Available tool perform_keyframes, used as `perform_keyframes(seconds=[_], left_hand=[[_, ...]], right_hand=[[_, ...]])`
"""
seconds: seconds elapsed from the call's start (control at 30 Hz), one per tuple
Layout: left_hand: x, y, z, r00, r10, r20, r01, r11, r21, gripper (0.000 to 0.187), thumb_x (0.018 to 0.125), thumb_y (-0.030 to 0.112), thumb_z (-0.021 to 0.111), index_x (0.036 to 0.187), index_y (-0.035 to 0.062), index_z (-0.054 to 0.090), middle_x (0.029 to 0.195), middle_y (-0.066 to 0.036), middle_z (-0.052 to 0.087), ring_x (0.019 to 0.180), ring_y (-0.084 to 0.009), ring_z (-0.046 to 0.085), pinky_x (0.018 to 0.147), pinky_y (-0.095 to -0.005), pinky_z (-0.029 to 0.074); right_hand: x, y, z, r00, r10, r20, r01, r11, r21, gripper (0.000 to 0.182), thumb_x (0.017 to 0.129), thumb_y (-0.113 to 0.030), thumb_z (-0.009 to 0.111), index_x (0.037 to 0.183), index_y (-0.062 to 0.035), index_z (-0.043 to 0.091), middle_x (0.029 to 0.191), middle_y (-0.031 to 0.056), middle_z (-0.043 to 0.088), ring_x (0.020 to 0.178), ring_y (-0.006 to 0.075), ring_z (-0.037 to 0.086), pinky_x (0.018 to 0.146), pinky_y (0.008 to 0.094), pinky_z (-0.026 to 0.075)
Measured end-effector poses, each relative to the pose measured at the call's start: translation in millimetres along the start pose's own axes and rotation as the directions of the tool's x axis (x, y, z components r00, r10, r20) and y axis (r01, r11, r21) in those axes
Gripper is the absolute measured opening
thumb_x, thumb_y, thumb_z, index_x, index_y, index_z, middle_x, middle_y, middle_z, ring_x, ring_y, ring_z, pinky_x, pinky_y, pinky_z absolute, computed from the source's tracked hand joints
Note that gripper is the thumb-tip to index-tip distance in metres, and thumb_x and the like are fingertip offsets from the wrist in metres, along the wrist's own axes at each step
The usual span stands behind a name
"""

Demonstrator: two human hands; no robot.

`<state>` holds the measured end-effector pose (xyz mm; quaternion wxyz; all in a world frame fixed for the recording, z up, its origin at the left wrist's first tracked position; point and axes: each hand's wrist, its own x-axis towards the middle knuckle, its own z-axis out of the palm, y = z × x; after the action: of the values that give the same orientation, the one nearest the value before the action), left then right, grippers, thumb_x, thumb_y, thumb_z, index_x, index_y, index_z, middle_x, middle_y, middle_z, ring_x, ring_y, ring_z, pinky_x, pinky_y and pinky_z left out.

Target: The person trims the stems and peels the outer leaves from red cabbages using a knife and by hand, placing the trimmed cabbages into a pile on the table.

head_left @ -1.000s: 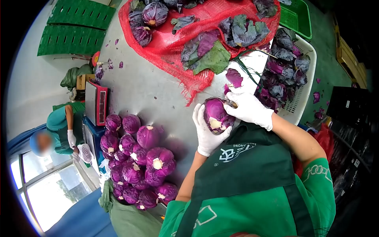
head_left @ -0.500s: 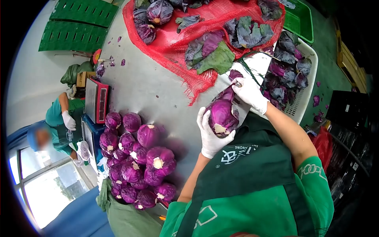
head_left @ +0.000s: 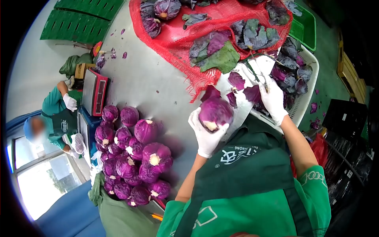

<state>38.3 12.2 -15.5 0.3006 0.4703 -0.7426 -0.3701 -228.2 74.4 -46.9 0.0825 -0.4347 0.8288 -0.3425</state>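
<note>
A peeled red cabbage rests in my left hand, whose gloved fingers curl round its side and underside, with the pale cut stem facing me. My right hand, also in a white glove, is apart from the cabbage, its fingers stretched and spread over the near edge of the crate. Right at its fingertips lies a torn purple leaf. More loose leaves are scattered on the white board between the hands.
Peeled cabbages are piled at the left. A red mesh sack with untrimmed cabbages and leaves spreads at the back. A white crate of discarded leaves stands right. Beside a red scale, a co-worker stands far left.
My right hand has left the cabbage and moved right toward the crate. More torn purple leaves now show on the board. My left hand still holds the cabbage, shifted slightly left.
</note>
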Motion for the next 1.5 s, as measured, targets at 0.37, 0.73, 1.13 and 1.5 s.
perform_keyframes(seconds=[0.37,0.73,1.13,1.5], left_hand=[[25,20,-17,0.952,0.269,0.145,-0.297,0.926,0.232,0.103,0.064,0.034,0.091,0.143,-0.0015,0.034,0.132,-0.023,0.042,0.126,-0.0377,0.044,0.109,-0.0450,0.036],[54,3,-5,0.948,-0.001,0.318,0.059,0.983,-0.172,0.100,0.066,0.032,0.092,0.142,-0.0038,0.038,0.132,-0.018,0.052,0.124,-0.0288,0.053,0.107,-0.0401,0.042],[61,21,-5,0.942,0.074,0.328,0.001,0.974,-0.225,0.086,0.071,0.028,0.088,0.137,-0.0013,0.041,0.126,-0.018,0.054,0.120,-0.0290,0.054,0.103,-0.0421,0.044],[28,-2,-8,0.989,0.011,0.147,-0.009,1.000,-0.020,0.103,0.070,0.033,0.088,0.149,0.0002,0.032,0.141,-0.022,0.041,0.128,-0.0358,0.045,0.110,-0.0445,0.038]], right_hand=[[-6,-78,22,0.905,-0.151,0.398,-0.034,0.907,0.420,0.027,0.096,-0.024,0.061,0.115,-0.0050,0.067,0.104,0.0151,0.068,0.090,0.0308,0.066,0.082,0.0374,0.053],[-27,-86,-13,0.820,-0.375,0.432,0.382,0.921,0.075,0.056,0.101,-0.035,0.051,0.151,-0.0118,0.041,0.079,0.0147,0.066,0.066,0.0283,0.067,0.056,0.0401,0.050],[-13,-74,10,0.861,-0.364,0.356,0.377,0.926,0.034,0.044,0.100,-0.032,0.051,0.143,-0.0227,0.053,0.086,0.0140,0.067,0.067,0.0284,0.067,0.053,0.0394,0.050],[10,-67,4,0.944,-0.063,0.325,0.033,0.995,0.097,0.044,0.101,-0.032,0.048,0.138,-0.0091,0.052,0.086,0.0174,0.067,0.076,0.0336,0.066,0.068,0.0434,0.052]])
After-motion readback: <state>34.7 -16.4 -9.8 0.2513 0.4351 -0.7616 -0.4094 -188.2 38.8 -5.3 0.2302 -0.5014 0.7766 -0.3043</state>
